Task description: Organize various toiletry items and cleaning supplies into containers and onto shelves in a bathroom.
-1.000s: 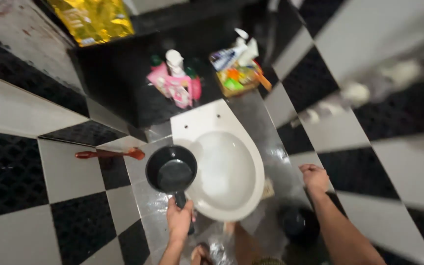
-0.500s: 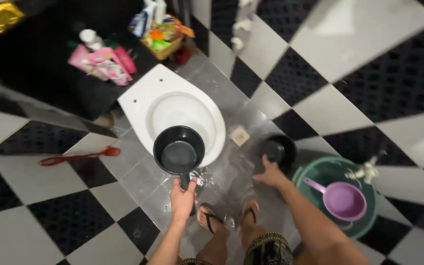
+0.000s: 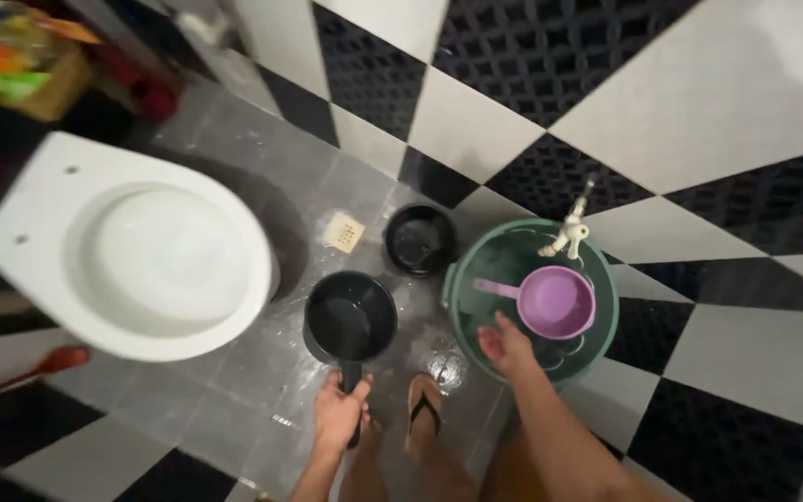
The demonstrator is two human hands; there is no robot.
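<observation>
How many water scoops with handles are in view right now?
2. A black scoop is held by its handle in the left hand over the floor beside the toilet. A purple scoop floats in the green bucket, near the right hand.

A white toilet bowl point(image 3: 141, 251) sits up and to the left of the left hand point(image 3: 339, 414)'s grip. A square floor drain point(image 3: 344, 232) lies straight beyond the grip, and a small black bucket point(image 3: 420, 240) is just right of the drain. A red brush point(image 3: 30, 367) lies far left. A sandal point(image 3: 423, 409) is just right of the grip.
</observation>
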